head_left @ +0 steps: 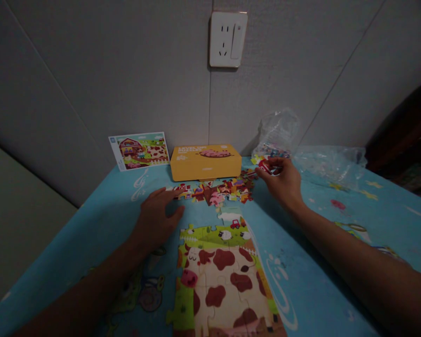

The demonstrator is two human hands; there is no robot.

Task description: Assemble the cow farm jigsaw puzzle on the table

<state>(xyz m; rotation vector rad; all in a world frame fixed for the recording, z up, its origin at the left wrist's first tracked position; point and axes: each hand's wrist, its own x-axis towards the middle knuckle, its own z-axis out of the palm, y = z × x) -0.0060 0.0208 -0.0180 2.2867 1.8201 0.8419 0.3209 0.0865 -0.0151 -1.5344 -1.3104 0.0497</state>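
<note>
My right hand (284, 180) pinches a red, white and yellow-green jigsaw puzzle piece (264, 164) above the table, just right of the loose pieces. With thumb and fingers apart, my left hand (157, 215) is low over the table. Its fingertips reach the left end of a pile of loose puzzle pieces (228, 191); whether they touch one, I cannot tell. Nearer to me lies a partly joined puzzle (221, 281) with a brown-spotted cow, sheep and a red tractor. Its bottom edge runs out of view.
A yellow puzzle box (206, 164) stands by the wall behind the pieces. Left of it leans a farm picture card (140, 150). A clear plastic bag (279, 131) with pieces inside and another crumpled clear bag (331, 161) lie at the back right. A socket (228, 40) is on the wall.
</note>
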